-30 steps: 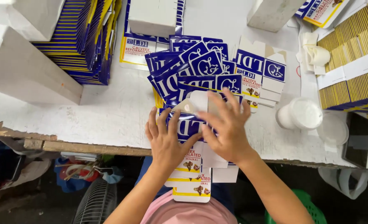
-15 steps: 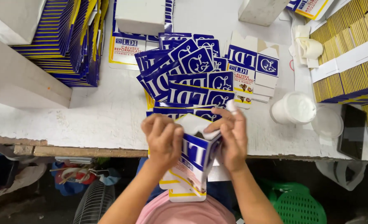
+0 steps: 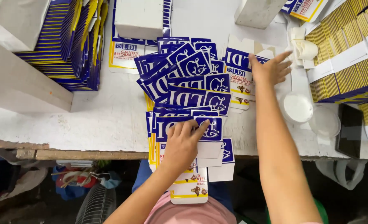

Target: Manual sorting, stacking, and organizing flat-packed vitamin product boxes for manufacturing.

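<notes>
- Resting palm-down, the left hand (image 3: 183,143) lies on a fanned pile of flat blue-and-white cartons (image 3: 184,93) at the near edge of the white worktable (image 3: 96,120); its fingers (image 3: 194,128) are loosely spread and pressed onto the topmost flat carton (image 3: 188,124), with no pinch on it that shows
- Reaching far across the table, the right hand (image 3: 269,68) is stretched out with fingers apart; it hovers over or touches the upright row of folded cartons (image 3: 240,72) just beside the pile, and whether it grips one cannot be told
- The pile runs from the middle of the table toward the person; its nearest sheets hang over the table edge above a pink garment (image 3: 190,211)
- A roll of pale tape (image 3: 305,49) stands just beyond the right fingertips; a round white lid (image 3: 298,108) and a clear round lid (image 3: 325,121) lie near the right forearm; a dark phone (image 3: 350,130) rests at the right edge of the table
- Banded stacks of yellow-edged flat cartons (image 3: 345,54) fill the right side; a slanted stack of blue-and-yellow flats (image 3: 63,45) stands on the left, next to plain white boxes (image 3: 20,83)
- Another white box (image 3: 139,18) sits on printed sheets at the far side; under the table a fan grille (image 3: 93,205) shows
</notes>
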